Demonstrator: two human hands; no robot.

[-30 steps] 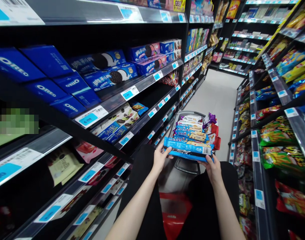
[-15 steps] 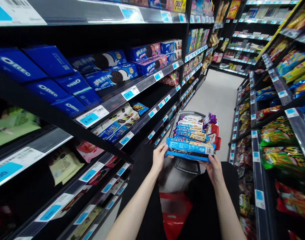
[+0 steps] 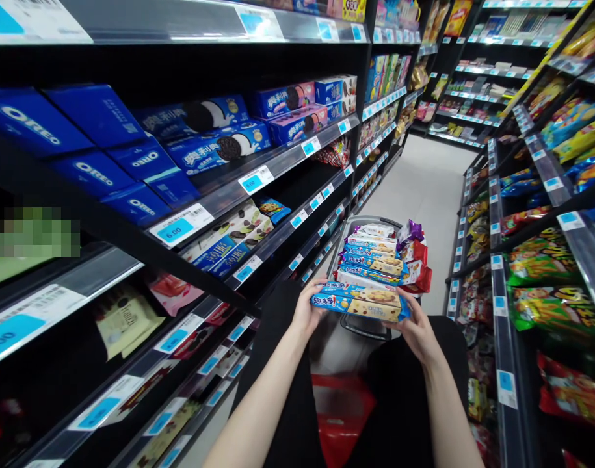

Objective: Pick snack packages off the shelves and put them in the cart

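A blue and cream cookie package (image 3: 358, 303) is held level between my two hands, its printed side with cookie pictures facing me. My left hand (image 3: 307, 308) is closed around its left end. At the right end, my right hand (image 3: 414, 323) grips it with the fingers partly hidden below. Just beyond the package stands a basket (image 3: 343, 229) with a grey rim. Several similar cookie packages (image 3: 372, 261) lie stacked in it, next to red snack packs (image 3: 417, 270) and a purple wrapper (image 3: 410, 231).
Shelves on the left hold blue Oreo boxes (image 3: 28, 123), long cookie cartons (image 3: 219, 148) and a cream-coloured bag (image 3: 126, 318). Racks of bagged snacks (image 3: 555, 312) line the right side. A red object (image 3: 343, 416) sits between my knees. The pale floor (image 3: 419, 169) runs toward back shelves.
The cookie package has been turned over in my hands: its back with the barcode faced me before, and its printed front shows now. Both hands still hold its ends.
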